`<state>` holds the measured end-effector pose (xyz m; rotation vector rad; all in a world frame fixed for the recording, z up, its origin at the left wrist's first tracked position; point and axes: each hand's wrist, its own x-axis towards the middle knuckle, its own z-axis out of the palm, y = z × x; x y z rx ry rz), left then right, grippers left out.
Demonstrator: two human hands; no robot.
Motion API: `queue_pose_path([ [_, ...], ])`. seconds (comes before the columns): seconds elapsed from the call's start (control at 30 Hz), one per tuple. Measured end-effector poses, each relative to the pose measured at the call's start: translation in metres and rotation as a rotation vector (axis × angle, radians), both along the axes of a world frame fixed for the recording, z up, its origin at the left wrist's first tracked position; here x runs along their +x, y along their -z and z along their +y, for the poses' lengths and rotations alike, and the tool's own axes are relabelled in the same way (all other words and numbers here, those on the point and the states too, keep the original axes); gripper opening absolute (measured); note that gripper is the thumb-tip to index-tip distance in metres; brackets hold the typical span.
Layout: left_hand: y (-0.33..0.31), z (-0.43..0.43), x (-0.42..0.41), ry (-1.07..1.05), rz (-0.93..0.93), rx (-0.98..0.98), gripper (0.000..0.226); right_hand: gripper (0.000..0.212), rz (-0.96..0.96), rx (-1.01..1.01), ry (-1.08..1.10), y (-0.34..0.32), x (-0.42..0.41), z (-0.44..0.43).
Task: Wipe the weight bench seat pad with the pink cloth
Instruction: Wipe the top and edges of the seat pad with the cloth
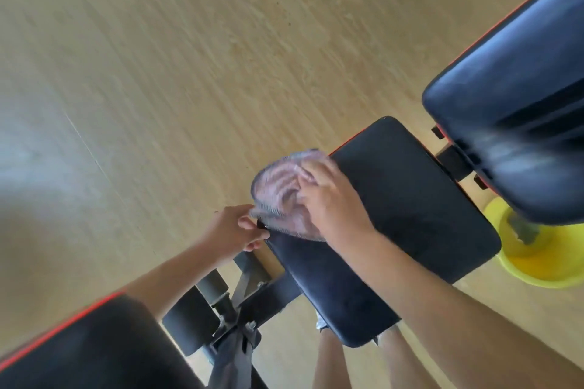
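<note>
Where the frame cuts off at the near edge, two bare legs (328,363) stand under the near end of the seat pad (410,215), and a black pad with a red edge (79,347) fills the near left corner, only partly in view. Beside it, black foam rollers (192,322) and frame bars are blurred and half hidden by the left forearm. The seat pad is dark and oblong; its long axis runs from the near middle toward the far right, pointing at the backrest pad (518,98), which is cut off by the right edge. The left hand (234,230) is curled closed, pinching the near-left corner of the pad together with the edge of the pink cloth (281,196). The right hand (331,199) lies flat and spread on the cloth, pressing it onto the pad's left edge; the cloth is smeared by motion blur. A yellow basin (543,262) sits on the wooden floor (189,57), partly hidden behind the backrest.
</note>
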<state>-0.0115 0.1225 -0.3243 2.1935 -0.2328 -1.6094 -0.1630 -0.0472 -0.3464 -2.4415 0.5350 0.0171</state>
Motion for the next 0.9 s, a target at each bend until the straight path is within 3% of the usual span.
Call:
queue_pose_path([
  [0.03, 0.001, 0.0, 0.0, -0.008, -0.01, -0.002, 0.038, 0.015, 0.057, 0.064, -0.021, 0.0, 0.029, -0.015],
  [0.13, 0.004, 0.002, -0.002, 0.028, -0.041, -0.021, 0.043, 0.042, 0.331, 0.09, -0.388, -0.006, 0.05, -0.069],
  [0.27, 0.01, 0.008, 0.002, 0.082, -0.066, -0.006, 0.046, 0.035, 0.46, 0.068, -0.269, -0.025, 0.026, -0.161],
  [0.33, 0.009, 0.007, 0.002, 0.066, -0.055, -0.005, 0.048, 0.034, 0.554, 0.13, -0.259, -0.027, 0.044, -0.147],
  [0.4, 0.007, 0.006, 0.002, 0.049, -0.048, 0.011, 0.041, 0.035, 0.691, 0.289, -0.469, -0.029, 0.072, -0.085],
  [0.47, 0.006, 0.008, 0.004, 0.05, -0.053, 0.058, 0.016, 0.025, 0.597, 0.41, -0.694, -0.009, 0.089, -0.01],
  [0.5, 0.007, 0.009, 0.006, 0.061, -0.057, 0.08, 0.009, 0.012, 0.463, 0.348, -0.766, -0.008, 0.092, 0.01],
  [0.57, 0.009, 0.011, 0.006, 0.08, -0.046, 0.092, 0.007, 0.009, 0.527, 0.344, -0.656, -0.013, 0.086, -0.007],
  [0.63, 0.008, 0.01, 0.004, 0.124, -0.067, 0.075, 0.009, 0.028, 0.613, 0.285, -0.465, -0.016, 0.071, -0.067],
  [0.73, 0.007, 0.009, 0.004, 0.146, -0.1, 0.038, 0.008, 0.052, 0.555, 0.172, -0.151, -0.019, 0.036, -0.152],
  [0.9, 0.009, 0.01, 0.003, 0.146, -0.101, 0.017, 0.01, 0.036, 0.429, 0.05, 0.158, -0.024, -0.011, -0.175],
])
